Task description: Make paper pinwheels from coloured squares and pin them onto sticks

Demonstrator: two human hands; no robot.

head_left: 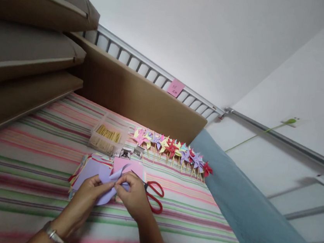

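A lavender paper pinwheel [105, 199] is held up between both hands, its paper corners curling toward the middle. My left hand [93, 188] is closed on its left side, thumb near the centre. My right hand [134, 193] pinches the paper at the centre; whether a small pin is between the fingers I cannot make out. Just beneath lie a stack of lavender and other coloured paper squares [87, 173] and a pile with pink paper [135, 166] on top. Red-handled scissors [156, 206] rest beside my right hand, their blades partly hidden.
Behind the paper stands a clear plastic box [93, 143] of wooden sticks [108, 133]. Two small open boxes [125, 153] hold tiny items. A row of finished pinwheels [171, 148] lies at the back right. Striped cloth [44, 155] covers the surface; a brown board [142, 92] rises behind.
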